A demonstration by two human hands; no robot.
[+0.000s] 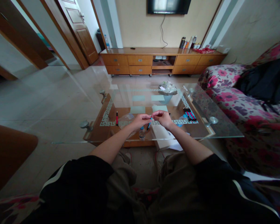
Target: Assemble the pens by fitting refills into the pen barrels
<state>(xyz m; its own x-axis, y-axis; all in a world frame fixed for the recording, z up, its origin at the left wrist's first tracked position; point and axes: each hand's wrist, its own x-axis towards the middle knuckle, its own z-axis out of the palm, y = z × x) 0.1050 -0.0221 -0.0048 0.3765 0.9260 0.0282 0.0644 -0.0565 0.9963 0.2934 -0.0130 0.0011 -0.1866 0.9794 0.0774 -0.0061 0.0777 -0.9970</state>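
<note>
Over the glass table (124, 132), my left hand (141, 120) and my right hand (162, 118) meet with their fingertips pinched together. Between them is a small light-blue piece (151, 118), which looks like part of a pen; its details are too small to make out. Just below the fingertips shows a blue and black pen (148, 125). A red and black pen (117, 119) lies by itself to the left. To the right, several pens (190, 114) in red, blue and black lie side by side in a row.
A small clear bottle (142, 133) shows near my left wrist. Beyond my right hand is a filled waste basket (166, 99), seen at the table's far side. A white box (163, 140) is below my right forearm. The floral sofa (224, 77) stands at the right.
</note>
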